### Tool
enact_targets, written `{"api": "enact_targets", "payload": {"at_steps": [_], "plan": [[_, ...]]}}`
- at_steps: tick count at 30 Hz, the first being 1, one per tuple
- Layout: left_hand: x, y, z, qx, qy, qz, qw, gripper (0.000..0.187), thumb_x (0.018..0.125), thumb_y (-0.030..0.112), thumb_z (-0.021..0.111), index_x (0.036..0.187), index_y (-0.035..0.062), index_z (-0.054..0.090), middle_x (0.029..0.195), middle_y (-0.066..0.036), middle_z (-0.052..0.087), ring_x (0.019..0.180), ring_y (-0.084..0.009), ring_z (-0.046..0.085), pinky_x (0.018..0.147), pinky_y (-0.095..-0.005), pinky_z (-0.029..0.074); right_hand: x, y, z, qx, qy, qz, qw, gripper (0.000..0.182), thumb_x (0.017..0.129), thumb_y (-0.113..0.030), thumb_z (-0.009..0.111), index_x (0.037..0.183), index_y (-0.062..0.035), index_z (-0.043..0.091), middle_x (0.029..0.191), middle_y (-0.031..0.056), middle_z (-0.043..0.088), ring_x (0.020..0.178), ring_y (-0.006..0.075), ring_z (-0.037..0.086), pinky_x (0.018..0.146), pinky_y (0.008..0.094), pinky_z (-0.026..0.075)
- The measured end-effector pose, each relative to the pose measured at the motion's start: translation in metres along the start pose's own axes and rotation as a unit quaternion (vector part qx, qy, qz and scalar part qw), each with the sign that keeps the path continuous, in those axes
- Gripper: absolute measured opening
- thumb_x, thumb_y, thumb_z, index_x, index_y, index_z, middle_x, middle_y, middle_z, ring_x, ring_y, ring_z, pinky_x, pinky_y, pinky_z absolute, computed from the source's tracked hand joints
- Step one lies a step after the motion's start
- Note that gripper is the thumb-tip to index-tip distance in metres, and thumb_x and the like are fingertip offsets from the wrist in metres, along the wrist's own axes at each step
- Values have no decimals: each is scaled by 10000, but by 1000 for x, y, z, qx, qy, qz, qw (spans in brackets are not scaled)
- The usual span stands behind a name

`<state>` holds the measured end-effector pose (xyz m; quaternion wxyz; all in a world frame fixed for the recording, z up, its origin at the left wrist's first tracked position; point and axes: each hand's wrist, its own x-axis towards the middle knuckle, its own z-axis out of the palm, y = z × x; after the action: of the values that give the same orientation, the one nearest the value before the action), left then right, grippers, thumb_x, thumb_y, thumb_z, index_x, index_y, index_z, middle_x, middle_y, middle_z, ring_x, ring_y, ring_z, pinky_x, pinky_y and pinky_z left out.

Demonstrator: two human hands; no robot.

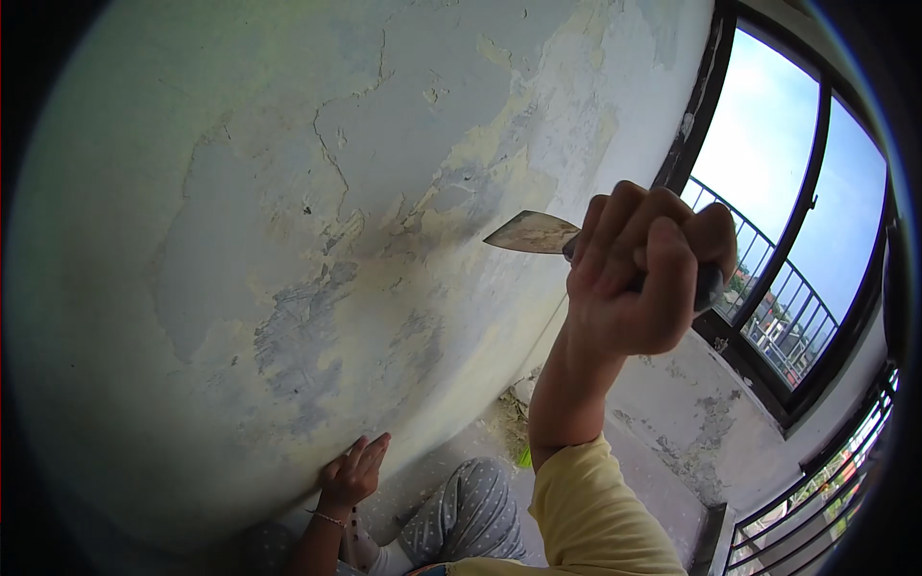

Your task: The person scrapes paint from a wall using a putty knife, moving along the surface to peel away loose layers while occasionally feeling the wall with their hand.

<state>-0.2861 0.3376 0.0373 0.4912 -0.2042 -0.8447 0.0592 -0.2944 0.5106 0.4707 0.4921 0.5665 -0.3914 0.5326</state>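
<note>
My right hand [648,269] is raised at the right of centre, its fingers wrapped round the dark handle of a scraper [533,233]. The scraper's worn metal blade points left toward the peeling wall [384,221]; whether its edge touches the wall I cannot tell. Low in the view, my left hand [355,470] lies against the foot of the same wall with its fingers stretched out, and it holds nothing. Cracked, flaking paint and rough grey patches cover the wall between the two hands.
A dark-framed window [759,144] with a railing outside stands at the right. Below it is a low wall [701,413] with worn paint. Debris [509,422] lies on the floor near the corner. My bent knee [471,509] in dotted trousers is at the bottom.
</note>
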Motion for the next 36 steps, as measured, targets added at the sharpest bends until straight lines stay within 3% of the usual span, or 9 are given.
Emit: {"api": "enact_targets", "payload": {"at_steps": [5,10,12,17,21,25,29,34,36], "plan": [[0,0,-3,1,-10,10,1000,361,963,138,521,1224,270,732,1469,187,540,1448,-147,403,833,-204,458,-10,39,1,-170,43,88,981,355,757,77,526,641,-98,240,566,-55,273,537,29,261,478,260,202],[1,-1,2,7,6,0,1000,352,955,151,536,1216,277,736,1462,193,545,1436,-139,419,822,-209,443,10,-3,-3,17,-39,-20,999,305,848,67,457,621,-97,337,460,8,415,338,61,375,304,212,332],[-3,0,3,37,-13,16,999,403,876,176,571,1229,301,721,1427,214,565,1454,-158,360,966,-316,360,8,8,-2,-26,-10,-8,1000,319,848,66,469,630,-104,310,470,3,392,364,47,369,329,217,298],[-2,2,0,10,-3,3,1000,362,911,177,563,1208,294,734,1439,214,557,1448,-139,381,878,-273,399,15,32,2,-140,-41,-10,989,329,823,79,491,621,-90,294,485,-12,381,387,43,369,357,223,266],[-2,0,4,35,4,10,999,410,869,177,572,1231,302,719,1428,219,563,1453,-156,363,958,-326,364,19,-3,11,8,-24,-36,999,325,817,74,497,599,-95,325,472,-8,386,331,52,372,327,228,306],[3,0,-1,-17,9,-4,1000,333,949,155,559,1200,276,741,1451,201,553,1443,-138,403,784,-201,437,-2,47,-2,-229,25,48,972,347,762,65,557,609,-89,286,531,-51,335,485,16,315,446,235,206],[2,0,1,2,-2,1,1000,360,951,134,545,1235,261,726,1475,185,535,1439,-149,410,799,-215,461,20,6,-3,-5,6,-49,999,323,835,61,480,601,-102,330,457,-4,394,310,51,324,315,219,360],[0,2,1,8,-14,7,1000,372,956,131,524,1244,259,722,1476,180,536,1430,-159,424,834,-240,466,-16,59,-7,-301,-1,82,950,344,790,36,546,588,-97,302,510,-51,327,403,27,330,413,225,281],[1,1,-1,4,-6,3,1000,370,952,145,523,1229,279,728,1463,193,545,1426,-154,427,839,-240,443,-12,45,-11,-221,21,56,973,340,793,34,542,588,-99,306,500,-47,332,391,33,330,395,223,284]]}}
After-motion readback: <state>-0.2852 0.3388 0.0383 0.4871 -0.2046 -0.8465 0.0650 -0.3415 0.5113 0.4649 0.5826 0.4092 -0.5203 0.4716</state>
